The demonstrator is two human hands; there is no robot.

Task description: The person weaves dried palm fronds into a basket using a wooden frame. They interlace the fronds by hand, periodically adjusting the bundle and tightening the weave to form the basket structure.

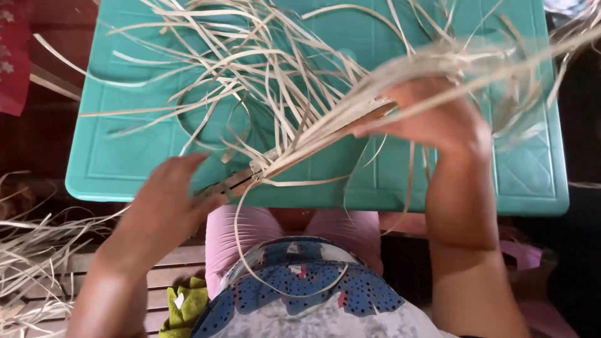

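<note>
The left hand [166, 203] is at the near edge of the green plastic table [532, 181] and closes around the lower end of a bundle of pale straw strips [325, 134], though the fingers are blurred. The right hand [438, 119] is above the table, further right, with fingers curled around the upper part of the same bundle. The bundle goes slanting over the table from the near edge up to the right. More loose strips [250, 69] lie spread on the table top, and another heap of strips [31, 263] is on the floor left of the table. I think the thin strips can slip out of the bundle or tangle with the loose ones, because both grips look light and the ends fan wide
</note>
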